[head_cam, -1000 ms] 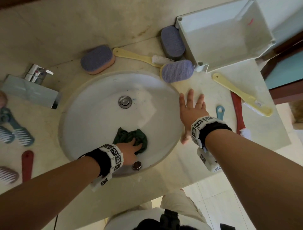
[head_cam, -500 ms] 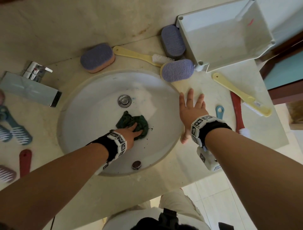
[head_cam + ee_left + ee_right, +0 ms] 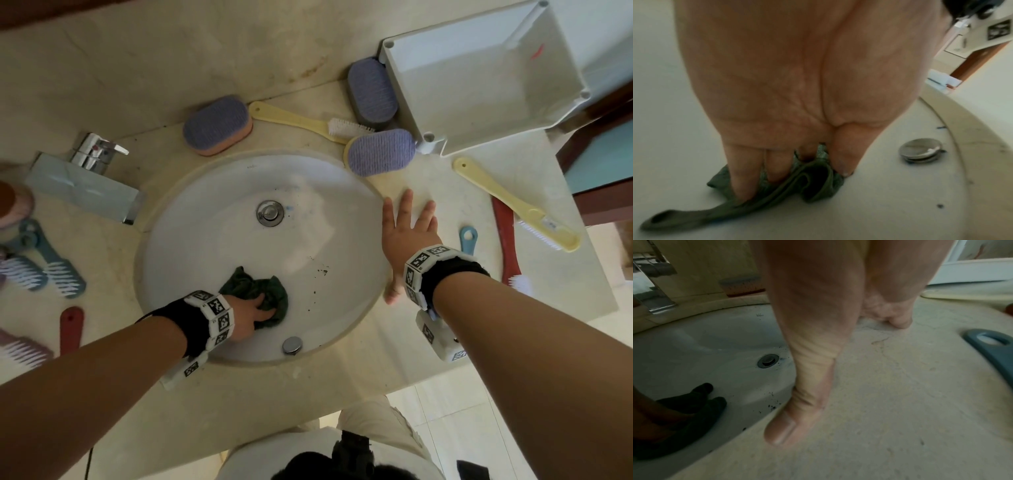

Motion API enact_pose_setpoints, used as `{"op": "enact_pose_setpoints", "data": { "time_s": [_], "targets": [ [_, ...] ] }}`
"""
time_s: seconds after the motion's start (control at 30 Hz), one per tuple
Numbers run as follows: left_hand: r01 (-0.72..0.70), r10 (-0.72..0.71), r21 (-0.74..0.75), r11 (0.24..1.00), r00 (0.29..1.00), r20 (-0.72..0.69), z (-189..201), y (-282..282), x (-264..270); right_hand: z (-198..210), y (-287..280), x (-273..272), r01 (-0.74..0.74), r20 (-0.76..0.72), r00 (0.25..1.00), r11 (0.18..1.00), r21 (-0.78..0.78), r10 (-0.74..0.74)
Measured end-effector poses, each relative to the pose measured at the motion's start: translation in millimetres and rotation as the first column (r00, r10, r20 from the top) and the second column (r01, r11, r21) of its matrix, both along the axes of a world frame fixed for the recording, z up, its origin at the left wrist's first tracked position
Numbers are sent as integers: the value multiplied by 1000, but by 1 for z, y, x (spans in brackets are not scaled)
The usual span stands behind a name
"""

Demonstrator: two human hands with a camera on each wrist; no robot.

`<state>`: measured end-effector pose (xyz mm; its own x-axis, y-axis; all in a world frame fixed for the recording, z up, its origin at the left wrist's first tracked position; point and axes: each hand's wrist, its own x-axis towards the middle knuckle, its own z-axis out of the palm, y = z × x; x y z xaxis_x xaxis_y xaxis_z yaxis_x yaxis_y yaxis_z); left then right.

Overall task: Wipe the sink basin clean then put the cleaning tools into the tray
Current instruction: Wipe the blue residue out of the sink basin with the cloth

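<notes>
Dragged nearer the sink basin (image 3: 205, 240) front rim, green cloth (image 3: 265, 287) gripped by left hand (image 3: 247, 318), right hand (image 3: 406, 236) spread on countertop (image 3: 455, 205).

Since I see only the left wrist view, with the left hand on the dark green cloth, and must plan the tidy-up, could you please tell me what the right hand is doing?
Observer: The right hand lies flat with fingers spread on the beige stone counter, beside the sink rim, and holds nothing.
Operator: Thank you. Is anything in the tray?
Observer: I see no tools in the white rectangular plastic tray. The long yellow plastic brush lies on the counter in front of it.
Operator: Which tool lies nearest the right hand?
Observer: A small blue plastic handle with a hole lies just right of that hand; the wrist hides the rest of it.
</notes>
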<state>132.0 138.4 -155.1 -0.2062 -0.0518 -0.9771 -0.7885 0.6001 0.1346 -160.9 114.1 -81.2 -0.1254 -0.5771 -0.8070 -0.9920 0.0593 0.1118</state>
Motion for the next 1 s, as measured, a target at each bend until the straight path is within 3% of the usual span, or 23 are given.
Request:
{"op": "enact_pose_setpoints", "data": {
  "time_s": [0.13, 0.27, 0.5, 0.73, 0.87, 1.0],
  "targets": [
    [2, -1, 10, 1000, 998, -58, 1, 7, -25, 1, 0, 0, -2, 3, 1000, 1000, 5, 2],
    [-159, 157, 2, 987, 974, -160, 3, 9, -58, 2, -1, 0, 0, 6, 1000, 1000, 13, 0],
    [-140, 125, -89, 986, 980, -155, -9, -14, -106, 0, -1, 0, 6, 11, 1000, 1000, 16, -6],
    [-146, 114, -182, 972, 978, -175, -17, -36, -97, 0, -1, -1, 16, 22, 1000, 1000, 11, -16],
    [-140, 113, -216, 966, 985, -134, -10, -32, -61, -2, -1, -1, 25, 23, 999, 1000, 11, -25],
    [-225, 209, -254, 941, 974, -89, -1, -17, -22, -8, 0, -2, 52, 39, 998, 998, -43, -50]
  ]
}}
